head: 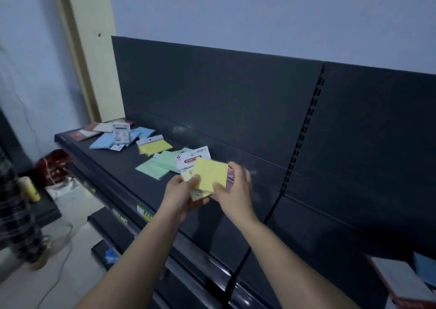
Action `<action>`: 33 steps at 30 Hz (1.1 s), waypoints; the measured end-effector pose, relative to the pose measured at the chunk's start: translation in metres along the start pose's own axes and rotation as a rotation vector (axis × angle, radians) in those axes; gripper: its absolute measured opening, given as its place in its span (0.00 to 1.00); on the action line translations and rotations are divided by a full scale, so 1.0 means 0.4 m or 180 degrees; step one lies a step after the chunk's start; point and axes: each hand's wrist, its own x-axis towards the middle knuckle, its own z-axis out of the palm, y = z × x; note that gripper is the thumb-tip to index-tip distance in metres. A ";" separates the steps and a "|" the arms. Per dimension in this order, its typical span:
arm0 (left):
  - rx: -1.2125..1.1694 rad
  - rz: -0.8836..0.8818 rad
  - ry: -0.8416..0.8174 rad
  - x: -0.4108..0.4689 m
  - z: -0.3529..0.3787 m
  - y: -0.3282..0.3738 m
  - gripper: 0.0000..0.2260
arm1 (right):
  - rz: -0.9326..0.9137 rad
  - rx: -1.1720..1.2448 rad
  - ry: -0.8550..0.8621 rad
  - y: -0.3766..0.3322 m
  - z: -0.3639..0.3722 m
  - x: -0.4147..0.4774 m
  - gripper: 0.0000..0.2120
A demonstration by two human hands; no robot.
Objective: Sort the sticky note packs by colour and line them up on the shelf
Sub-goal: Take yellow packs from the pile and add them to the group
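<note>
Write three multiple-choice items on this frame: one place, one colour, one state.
1. Relative to the green packs, the blue packs lie:
A) left B) right C) on top
2. The top pack being held is:
A) blue B) yellow C) green
3. The right hand:
A) hangs empty B) grips the top pack C) is out of view
Answers: 1A, blue sits further left; 2B, its face is plainly yellow; 3B, thumb and fingers clasp its edges.
</note>
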 end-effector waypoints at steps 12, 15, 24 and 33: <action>0.0240 0.0261 0.0766 0.183 -0.229 0.099 0.07 | 0.0777 0.0377 -0.0429 -0.025 0.268 0.170 0.21; 0.0544 0.0399 0.0859 0.264 -0.306 0.141 0.04 | 0.0741 0.0416 -0.0341 -0.040 0.355 0.228 0.20; 0.2503 0.1293 0.0756 0.533 -0.517 0.268 0.17 | 0.0937 0.0123 0.0019 -0.057 0.642 0.418 0.18; 0.4138 0.1585 -0.0564 0.713 -0.609 0.243 0.17 | 0.1022 -0.0496 -0.0181 -0.020 0.784 0.541 0.24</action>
